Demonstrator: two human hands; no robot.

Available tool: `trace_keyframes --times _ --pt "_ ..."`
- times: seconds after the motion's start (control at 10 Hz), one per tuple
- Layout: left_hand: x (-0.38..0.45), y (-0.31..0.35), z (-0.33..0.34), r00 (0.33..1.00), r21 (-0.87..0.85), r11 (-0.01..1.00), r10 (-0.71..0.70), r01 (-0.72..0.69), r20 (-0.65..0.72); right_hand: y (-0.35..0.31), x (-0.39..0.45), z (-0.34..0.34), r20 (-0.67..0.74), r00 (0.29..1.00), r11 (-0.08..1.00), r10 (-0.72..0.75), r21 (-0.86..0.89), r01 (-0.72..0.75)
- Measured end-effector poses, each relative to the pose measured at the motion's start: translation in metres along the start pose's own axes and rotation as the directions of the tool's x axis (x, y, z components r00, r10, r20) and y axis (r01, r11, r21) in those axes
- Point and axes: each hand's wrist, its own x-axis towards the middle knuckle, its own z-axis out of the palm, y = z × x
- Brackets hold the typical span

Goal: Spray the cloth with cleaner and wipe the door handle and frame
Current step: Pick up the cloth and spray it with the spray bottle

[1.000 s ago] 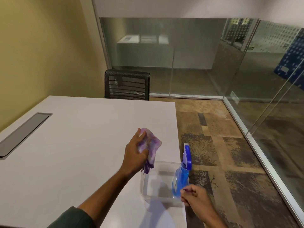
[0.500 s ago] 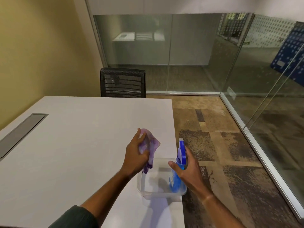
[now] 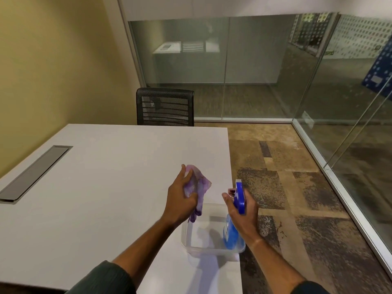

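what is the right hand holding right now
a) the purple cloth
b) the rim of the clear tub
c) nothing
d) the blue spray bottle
d: the right hand is wrapped around the neck of the blue spray bottle, whose base sits at the clear plastic tub, while the left hand holds the purple cloth.

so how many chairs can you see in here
1: a black mesh chair at the far end of the white table, by the glass wall. Others may be out of view.
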Motion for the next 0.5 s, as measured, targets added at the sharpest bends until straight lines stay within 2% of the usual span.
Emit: trace_keyframes --times 0.1,0.2,0.3,0.4,0.5 --pt "-0.001 0.002 -0.003 0.999 0.014 1.0 -0.028 0.028 0.044 -0.002 0.001 0.004 -0.03 1.0 0.999 -0.004 0.036 0.005" --pt "0.001 0.005 -0.003 0.993 -0.094 0.992 0.087 -0.079 0.084 -0.004 0.004 0.004 -0.077 0.997 0.998 0.015 0.063 -0.01" --pt "-0.001 0.015 -0.006 0.986 -0.133 0.977 0.164 -0.167 -0.031 -0.006 0.01 -0.001 -0.09 0.995 0.995 0.041 0.098 -0.032" --pt "0.003 0.026 -0.013 0.968 -0.171 0.954 0.252 -0.247 0.009 -0.016 0.023 -0.008 -0.029 0.996 0.984 0.089 0.159 -0.083" --pt "0.003 0.04 -0.017 0.974 -0.276 0.939 0.223 -0.204 0.039 -0.037 0.042 -0.015 0.119 0.989 0.983 0.088 0.149 -0.106"
